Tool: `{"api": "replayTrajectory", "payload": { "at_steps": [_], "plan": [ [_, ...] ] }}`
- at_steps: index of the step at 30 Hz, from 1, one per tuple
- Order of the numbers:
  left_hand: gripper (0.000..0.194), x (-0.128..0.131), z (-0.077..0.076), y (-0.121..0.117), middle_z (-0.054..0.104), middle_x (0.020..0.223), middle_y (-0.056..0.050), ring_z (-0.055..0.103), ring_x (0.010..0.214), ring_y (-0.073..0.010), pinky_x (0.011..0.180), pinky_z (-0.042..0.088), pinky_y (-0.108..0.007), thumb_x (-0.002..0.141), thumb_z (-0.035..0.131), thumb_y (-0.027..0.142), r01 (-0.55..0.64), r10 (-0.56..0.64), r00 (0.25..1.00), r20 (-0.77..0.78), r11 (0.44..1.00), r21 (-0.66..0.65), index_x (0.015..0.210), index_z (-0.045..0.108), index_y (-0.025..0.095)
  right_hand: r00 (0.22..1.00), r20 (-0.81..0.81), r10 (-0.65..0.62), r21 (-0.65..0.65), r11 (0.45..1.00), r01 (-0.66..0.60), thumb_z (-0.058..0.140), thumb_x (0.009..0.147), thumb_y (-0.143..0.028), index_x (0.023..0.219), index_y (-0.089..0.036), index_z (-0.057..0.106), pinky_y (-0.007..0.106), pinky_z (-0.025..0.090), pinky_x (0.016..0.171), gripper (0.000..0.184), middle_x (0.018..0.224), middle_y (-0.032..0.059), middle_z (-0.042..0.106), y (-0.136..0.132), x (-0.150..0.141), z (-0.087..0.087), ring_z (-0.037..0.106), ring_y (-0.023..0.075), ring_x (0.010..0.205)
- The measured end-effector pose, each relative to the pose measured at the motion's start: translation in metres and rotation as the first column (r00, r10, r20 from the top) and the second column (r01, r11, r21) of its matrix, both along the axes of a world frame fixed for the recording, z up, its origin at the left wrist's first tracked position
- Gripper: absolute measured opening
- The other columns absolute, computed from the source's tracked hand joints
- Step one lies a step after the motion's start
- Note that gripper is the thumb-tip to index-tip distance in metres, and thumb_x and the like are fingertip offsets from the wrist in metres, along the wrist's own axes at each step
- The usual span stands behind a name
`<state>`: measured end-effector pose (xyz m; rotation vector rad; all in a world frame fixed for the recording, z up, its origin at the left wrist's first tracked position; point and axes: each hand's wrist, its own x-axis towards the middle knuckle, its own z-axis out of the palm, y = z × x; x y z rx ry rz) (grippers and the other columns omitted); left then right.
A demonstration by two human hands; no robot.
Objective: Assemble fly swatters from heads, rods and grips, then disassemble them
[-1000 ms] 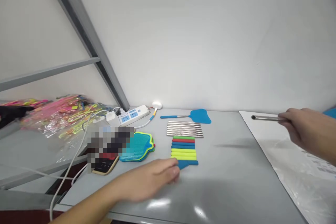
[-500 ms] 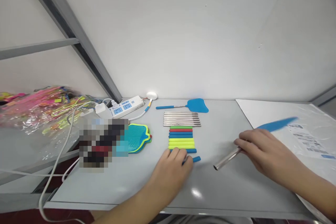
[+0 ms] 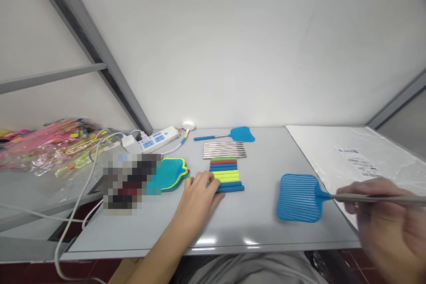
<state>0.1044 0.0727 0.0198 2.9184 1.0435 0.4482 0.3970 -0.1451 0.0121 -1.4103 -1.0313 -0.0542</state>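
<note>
My right hand [image 3: 382, 217], blurred, is closed round the metal rod of a blue fly swatter [image 3: 299, 197] whose head points left above the table. My left hand [image 3: 199, 197] pinches the left end of the nearest blue handle [image 3: 233, 189], which lies alongside a row of handles. Yellow handles [image 3: 226, 175], blue ones, a red one and a green one make up that row. Just behind them lies a bundle of metal rods [image 3: 224, 150]. Another blue fly swatter [image 3: 242, 134] rests at the back by the wall.
Stacked swatter heads [image 3: 171, 174] lie left of my left hand, partly under a pixelated patch. Behind them are a power strip [image 3: 159, 138] and a white cable [image 3: 71, 217]. A white plastic package [image 3: 319, 155] covers the right side; bagged colourful items [image 3: 66, 142] lie far left.
The swatter in my right hand has turned so its head points left, and that hand has moved right. My left hand has brought the loose blue handle up against the row.
</note>
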Motion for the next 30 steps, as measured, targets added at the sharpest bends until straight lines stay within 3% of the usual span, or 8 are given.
{"api": "replayTrajectory", "payload": {
  "at_steps": [2, 5, 9, 12, 17, 22, 30],
  "plan": [
    [0.012, -0.003, 0.000, 0.002, 0.056, 0.110, -0.007, 0.053, 0.100, -0.0248, 0.081, 0.036, -0.039, 0.091, 0.059, 0.029, 0.020, -0.018, 0.999, 0.030, 0.998, -0.052, 0.101, 0.059, 0.022, 0.997, -0.017, 0.069, -0.094, 0.993, -0.070, 0.044, 0.097, -0.035, 0.102, -0.026, 0.059, 0.038, 0.043, 0.066, 0.019, 0.081, 0.0042, 0.059, 0.041, -0.027, 0.022, 0.056, 0.0201, 0.067],
    [0.016, -0.004, 0.000, 0.001, 0.055, 0.113, -0.007, 0.052, 0.104, -0.0257, 0.085, 0.037, -0.041, 0.091, 0.059, 0.029, 0.034, -0.028, 0.996, 0.079, 0.996, -0.088, 0.105, 0.058, 0.022, 0.984, 0.013, 0.177, -0.147, 0.974, -0.173, 0.040, 0.099, -0.034, 0.103, -0.026, 0.057, 0.038, 0.043, 0.070, 0.019, 0.072, 0.0011, 0.057, 0.062, -0.041, 0.022, 0.057, 0.0201, 0.070],
    [0.027, -0.004, 0.000, -0.003, 0.051, 0.123, -0.009, 0.049, 0.113, -0.0272, 0.094, 0.039, -0.044, 0.091, 0.060, 0.031, 0.060, -0.044, 0.990, 0.137, 0.992, -0.114, 0.116, 0.055, 0.022, 0.968, -0.028, 0.251, -0.191, 0.949, -0.251, 0.041, 0.099, -0.033, 0.109, -0.026, 0.058, 0.037, 0.044, 0.072, 0.021, 0.069, -0.0007, 0.059, 0.058, -0.037, -0.002, 0.059, 0.0189, 0.068],
    [0.039, -0.004, -0.001, -0.005, 0.047, 0.135, -0.010, 0.045, 0.121, -0.0285, 0.100, 0.038, -0.046, 0.090, 0.061, 0.033, 0.054, -0.034, 0.986, 0.160, 0.991, -0.119, 0.127, 0.050, 0.023, 0.969, -0.095, 0.229, -0.198, 0.950, -0.243, 0.045, 0.098, -0.035, 0.108, -0.025, 0.061, 0.036, 0.044, 0.072, 0.022, 0.069, -0.0003, 0.059, 0.058, -0.033, -0.013, 0.060, 0.0191, 0.067],
    [0.054, -0.004, -0.005, -0.002, 0.033, 0.153, -0.010, 0.035, 0.135, -0.0310, 0.108, 0.034, -0.051, 0.092, 0.058, 0.034, 0.034, -0.021, 0.993, 0.118, 0.993, -0.112, 0.142, 0.039, 0.027, 0.929, -0.326, 0.177, -0.082, 0.973, -0.214, 0.049, 0.096, -0.037, 0.105, -0.022, 0.062, 0.037, 0.046, 0.072, 0.023, 0.073, 0.0009, 0.059, 0.068, -0.025, -0.024, 0.060, 0.0182, 0.068],
    [0.062, -0.005, -0.007, -0.002, 0.026, 0.157, -0.010, 0.028, 0.142, -0.0304, 0.113, 0.031, -0.052, 0.092, 0.058, 0.037, 0.020, 0.006, 0.990, 0.143, 0.984, -0.175, 0.147, 0.032, 0.029, 0.850, -0.505, 0.149, -0.023, 0.982, -0.186, 0.052, 0.093, -0.040, 0.100, -0.021, 0.063, 0.035, 0.048, 0.067, 0.023, 0.078, 0.0018, 0.059, 0.075, -0.018, -0.025, 0.060, 0.0173, 0.067],
    [0.075, -0.007, -0.009, -0.004, -0.006, 0.163, -0.009, 0.006, 0.149, -0.0296, 0.116, 0.027, -0.050, 0.093, 0.055, 0.040, 0.022, 0.047, 0.984, 0.172, 0.926, -0.377, 0.154, 0.012, 0.031, 0.848, -0.509, 0.146, -0.020, 0.983, -0.181, 0.050, 0.093, -0.042, 0.098, -0.021, 0.062, 0.035, 0.047, 0.066, 0.025, 0.072, 0.0010, 0.058, 0.074, -0.021, -0.020, 0.059, 0.0178, 0.065]
  ]
}}
